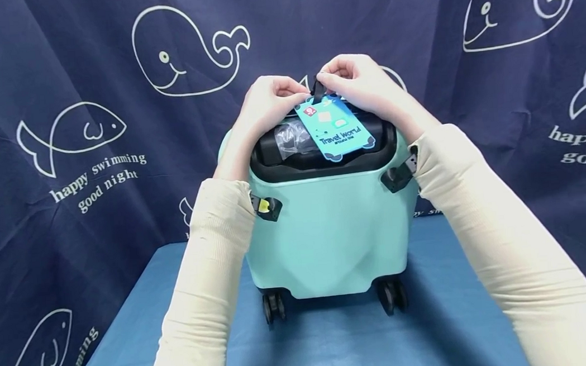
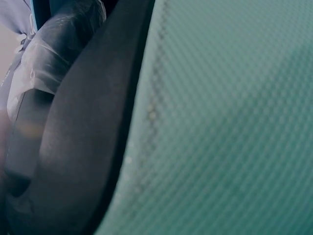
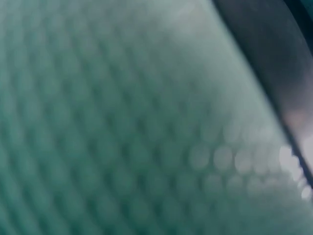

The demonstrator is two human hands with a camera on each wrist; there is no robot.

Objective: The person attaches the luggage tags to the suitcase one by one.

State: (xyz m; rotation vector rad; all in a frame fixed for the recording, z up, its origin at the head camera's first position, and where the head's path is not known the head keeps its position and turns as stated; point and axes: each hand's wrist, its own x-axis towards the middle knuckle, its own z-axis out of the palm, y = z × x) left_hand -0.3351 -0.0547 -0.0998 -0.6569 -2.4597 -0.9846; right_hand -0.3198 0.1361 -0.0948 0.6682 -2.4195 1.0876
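Note:
A mint-green suitcase (image 1: 331, 231) stands upright on its wheels. Over its top handle hangs a blue luggage tag (image 1: 337, 130) printed "Travel World", with a black strap (image 1: 319, 89). From the right, my right hand (image 1: 367, 83) pinches the strap's upper end between thumb and fingers. My left hand (image 1: 267, 103) pinches at the strap's lower left, close to the tag's top edge. Clear plastic wrap (image 1: 292, 138) covers part of the black handle; the same wrap (image 2: 41, 61) shows in the left wrist view beside the ribbed shell (image 2: 230, 117). In the right wrist view the shell (image 3: 122, 117) is blurred.
The suitcase stands on a blue cloth-covered table (image 1: 323, 343). Close behind hangs a navy curtain (image 1: 283, 27) with white whale and fish drawings. Black wheels (image 1: 393, 295) show under the suitcase. Small black wrist cameras (image 1: 269, 208) sit near both cuffs, in front of the shell.

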